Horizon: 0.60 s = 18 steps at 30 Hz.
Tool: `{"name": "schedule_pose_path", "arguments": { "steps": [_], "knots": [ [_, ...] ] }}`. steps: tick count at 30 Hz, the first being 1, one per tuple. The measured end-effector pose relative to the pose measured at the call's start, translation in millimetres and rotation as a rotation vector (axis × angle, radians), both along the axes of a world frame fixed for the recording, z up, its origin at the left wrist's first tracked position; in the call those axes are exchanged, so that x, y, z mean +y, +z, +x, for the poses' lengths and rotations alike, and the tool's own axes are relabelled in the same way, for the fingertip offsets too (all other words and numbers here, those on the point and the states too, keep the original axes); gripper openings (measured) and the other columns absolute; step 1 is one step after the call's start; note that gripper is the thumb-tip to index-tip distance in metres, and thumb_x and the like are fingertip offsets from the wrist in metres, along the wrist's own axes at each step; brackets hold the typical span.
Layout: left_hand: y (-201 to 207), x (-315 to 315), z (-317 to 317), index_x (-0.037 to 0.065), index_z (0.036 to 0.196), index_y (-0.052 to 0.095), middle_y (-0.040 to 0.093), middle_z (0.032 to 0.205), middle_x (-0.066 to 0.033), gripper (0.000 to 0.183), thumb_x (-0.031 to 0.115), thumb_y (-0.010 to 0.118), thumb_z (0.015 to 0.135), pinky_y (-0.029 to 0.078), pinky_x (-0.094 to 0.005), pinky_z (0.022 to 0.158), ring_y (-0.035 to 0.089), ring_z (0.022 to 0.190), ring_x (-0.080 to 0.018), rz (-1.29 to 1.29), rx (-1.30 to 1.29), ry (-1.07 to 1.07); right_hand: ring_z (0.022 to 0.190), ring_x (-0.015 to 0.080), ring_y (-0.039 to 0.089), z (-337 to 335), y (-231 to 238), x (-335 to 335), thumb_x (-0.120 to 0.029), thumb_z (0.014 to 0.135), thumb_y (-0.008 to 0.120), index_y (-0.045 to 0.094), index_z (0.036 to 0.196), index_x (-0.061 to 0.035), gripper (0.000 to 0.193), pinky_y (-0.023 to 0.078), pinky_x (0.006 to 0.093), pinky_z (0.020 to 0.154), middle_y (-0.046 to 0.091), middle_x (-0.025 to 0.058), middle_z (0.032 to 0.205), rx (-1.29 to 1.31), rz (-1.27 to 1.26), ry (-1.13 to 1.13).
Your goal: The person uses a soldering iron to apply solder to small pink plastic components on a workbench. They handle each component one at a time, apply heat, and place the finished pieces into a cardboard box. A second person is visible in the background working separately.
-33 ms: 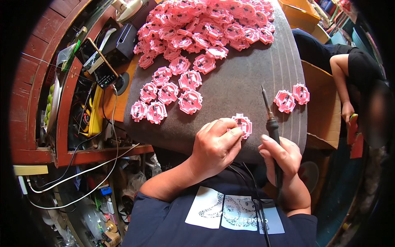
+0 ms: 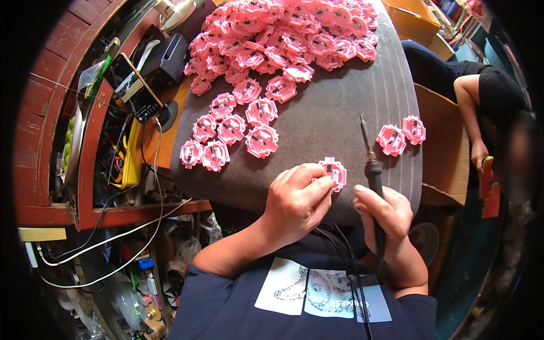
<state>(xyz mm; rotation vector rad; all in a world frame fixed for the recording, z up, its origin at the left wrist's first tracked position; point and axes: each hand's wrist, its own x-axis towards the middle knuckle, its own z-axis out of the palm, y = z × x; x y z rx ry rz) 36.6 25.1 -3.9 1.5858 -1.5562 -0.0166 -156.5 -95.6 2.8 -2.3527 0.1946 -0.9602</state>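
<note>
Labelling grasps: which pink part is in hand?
The pink part pinched by the left hand, left of the soldering iron; the others lie untouched.

- Head view: wide fisheye, left one of a side-by-side pair; upright, unmirrored.
- Sits on wearer's head, faces down and forward over the grey tabletop (image 2: 323, 110).
- Near side: wearer's own dark shirt (image 2: 317, 326), seen from above; forearms (image 2: 235, 248) reach in from there.
- Close in: left hand (image 2: 299, 195) and right hand (image 2: 390, 215) both within view, just below middle.
- Far side: pile of pink parts (image 2: 283, 34), cut off by upper edge.
- Left reach: red woodwork (image 2: 35, 141). Right reach: another person's dark sleeve (image 2: 500, 93).
- Straight edges bow toward rim; corners black.
</note>
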Motion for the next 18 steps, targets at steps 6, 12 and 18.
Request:
{"name": "schedule_pose_path", "arguments": {
  "steps": [6,12,18],
  "knots": [
    [-1,0,0,0.004,0.105,0.076,0.071,0.104,-0.0111,0.028,-0.002,0.083,0.079,0.059,-0.0424,0.078,0.073,0.09,-0.0326,0.003,0.007,-0.001,0.1,0.0434,0.074,36,-1,-3,0.0,0.084,0.076,0.059,0.135,-0.004,0.054,0.06,0.0464,0.082,0.071,0.0224,0.123,0.014,0.023,0.006],
    [-3,0,1,0.003,0.106,0.077,0.073,0.107,-0.0117,0.027,-0.002,0.083,0.08,0.059,-0.0422,0.078,0.074,0.091,-0.0326,0.0,0.008,0.001,0.1,0.0422,0.074,40,3,-6,0.001,0.084,0.075,0.059,0.134,-0.0044,0.053,0.06,0.0451,0.081,0.071,0.0214,0.122,0.072,0.058,0.054],
    [-6,-1,0,0.002,0.105,0.076,0.071,0.104,-0.0105,0.026,0.002,0.083,0.08,0.058,-0.0428,0.074,0.073,0.088,-0.0313,-0.034,-0.013,0.007,0.1,0.0417,0.074,40,3,-7,0.002,0.082,0.075,0.061,0.133,-0.0038,0.054,0.061,0.0444,0.081,0.071,0.0214,0.123,0.063,0.076,0.06]
  ]
}}
